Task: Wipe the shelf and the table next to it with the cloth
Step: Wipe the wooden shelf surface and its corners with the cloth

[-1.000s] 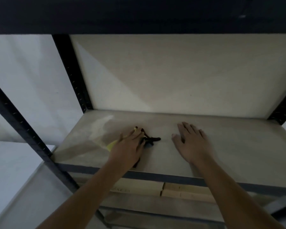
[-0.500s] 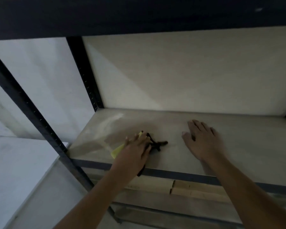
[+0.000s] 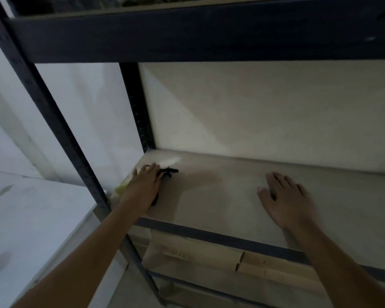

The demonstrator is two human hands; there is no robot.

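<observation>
My left hand (image 3: 143,187) presses flat on a cloth (image 3: 120,189) at the left end of the pale shelf board (image 3: 220,196). Only a yellow-green edge of the cloth shows by my wrist, and black strands (image 3: 169,172) stick out past my fingertips. My right hand (image 3: 286,200) rests flat on the board toward the right, fingers spread, holding nothing. The white table (image 3: 38,210) stands to the left of the shelf, lower than the board.
Dark metal uprights (image 3: 60,138) frame the shelf at the left, and a dark crossbeam (image 3: 198,32) of the upper shelf runs overhead. Cardboard boxes (image 3: 209,255) lie on the level below. A pale wall panel backs the shelf.
My left hand has slid the cloth leftward and toward the back corner of the board. My right hand stays flat on the board. My head has turned left and pulled back.
</observation>
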